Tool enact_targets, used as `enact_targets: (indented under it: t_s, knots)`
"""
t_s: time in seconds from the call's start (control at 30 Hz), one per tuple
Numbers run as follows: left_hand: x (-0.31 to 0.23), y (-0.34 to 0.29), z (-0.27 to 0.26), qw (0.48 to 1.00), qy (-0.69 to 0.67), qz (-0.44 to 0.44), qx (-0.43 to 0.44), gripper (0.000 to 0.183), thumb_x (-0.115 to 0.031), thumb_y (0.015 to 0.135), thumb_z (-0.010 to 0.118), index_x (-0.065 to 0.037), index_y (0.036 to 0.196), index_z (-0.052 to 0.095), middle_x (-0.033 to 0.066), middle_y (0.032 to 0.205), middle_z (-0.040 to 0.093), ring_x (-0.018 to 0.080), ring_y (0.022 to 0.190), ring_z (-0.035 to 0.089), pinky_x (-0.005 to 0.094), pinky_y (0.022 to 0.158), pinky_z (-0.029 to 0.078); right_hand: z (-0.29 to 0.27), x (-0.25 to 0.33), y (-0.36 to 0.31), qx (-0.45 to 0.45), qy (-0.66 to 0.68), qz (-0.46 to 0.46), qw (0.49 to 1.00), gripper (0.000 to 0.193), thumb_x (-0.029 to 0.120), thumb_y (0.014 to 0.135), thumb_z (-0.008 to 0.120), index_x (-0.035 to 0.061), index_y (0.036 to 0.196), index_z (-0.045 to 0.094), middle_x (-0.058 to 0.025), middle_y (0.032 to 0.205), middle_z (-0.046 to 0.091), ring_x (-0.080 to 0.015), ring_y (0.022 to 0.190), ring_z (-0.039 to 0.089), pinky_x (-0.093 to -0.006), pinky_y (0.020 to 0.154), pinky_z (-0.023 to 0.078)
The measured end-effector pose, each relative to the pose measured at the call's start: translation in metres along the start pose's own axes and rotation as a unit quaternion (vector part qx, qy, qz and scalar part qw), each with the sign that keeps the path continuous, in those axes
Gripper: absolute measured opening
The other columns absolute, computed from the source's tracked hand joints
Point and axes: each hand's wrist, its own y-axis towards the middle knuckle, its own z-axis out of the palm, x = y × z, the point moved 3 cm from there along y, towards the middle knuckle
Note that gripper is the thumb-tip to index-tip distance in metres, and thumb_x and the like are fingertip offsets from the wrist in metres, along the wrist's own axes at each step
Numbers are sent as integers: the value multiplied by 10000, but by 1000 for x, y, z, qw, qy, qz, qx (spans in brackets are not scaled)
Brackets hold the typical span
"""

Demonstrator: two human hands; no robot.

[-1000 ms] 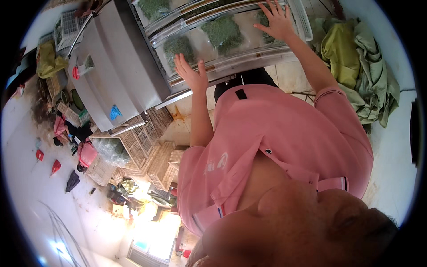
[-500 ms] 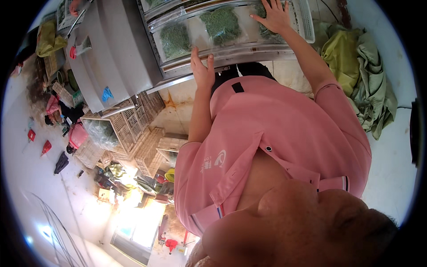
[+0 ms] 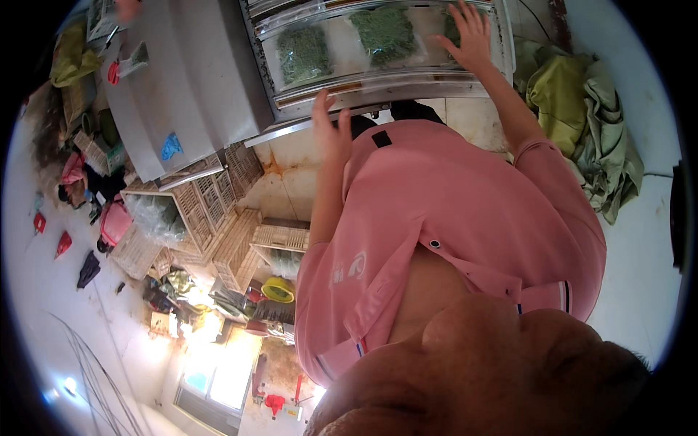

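Green leafy stuff sits in three clear plastic bags, in a row on a pale metal tray [image 3: 345,47]. One second ago, the left hand [image 3: 333,134] was over the corner of the left bag [image 3: 304,54]. Now it is lower, by the front edge [image 3: 392,93] of the tray, and that bag shows whole. Its fingers are a bit bent, with a gap to the thumb and nothing in them; I can't tell if they touch the edge. The right hand [image 3: 472,43] is still over the right end, fingers spread wide and holding nothing. It hides part of the right bag [image 3: 451,27]; I can't tell if it touches it. The left bag and the middle bag [image 3: 384,33] look flat, square and shiny, with the green packed tight inside.
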Motion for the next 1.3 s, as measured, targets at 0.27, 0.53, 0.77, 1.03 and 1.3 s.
enact_targets:
  t_s: [0.27,0.53,0.77,1.03,1.3]
  knots:
    - [79,3,-277,934,98,67,-338,433,-296,1062,405,13,1364,419,174,1287,577,280,1106,630,364,914,514,54,27,-124,-125,-26,392,911,1083,704,850,562,-61,1514,176,-331,1553,155,-419,1469,147,-552,1178,109]
    - [193,0,-449,933,154,-104,-307,575,-402,1033,461,31,1407,406,187,1373,530,325,1221,568,417,1001,489,25,47,-142,-68,-61,468,879,1092,733,786,607,71,1547,188,-260,1581,172,-383,1477,168,-526,1184,119]
    - [302,-8,-469,967,244,-70,0,678,-419,884,695,-36,1401,480,191,1424,489,372,1341,438,468,1116,328,98,115,-295,249,375,609,653,435,378,878,680,56,1169,643,-144,1027,658,-243,789,638,-375,717,502]
    - [403,7,-480,850,517,-36,-98,543,-364,706,823,-135,1164,642,76,1303,603,308,1307,473,596,1035,337,122,221,-256,353,326,450,753,467,371,887,697,-11,1153,662,-141,1041,717,-214,841,704,-349,747,555]
    - [314,35,-483,848,523,-41,-67,256,-257,723,783,-68,876,703,109,997,698,310,1070,600,468,1032,388,116,193,-210,204,323,423,822,424,353,879,689,-17,1085,670,-141,913,723,-216,784,702,-346,731,546]
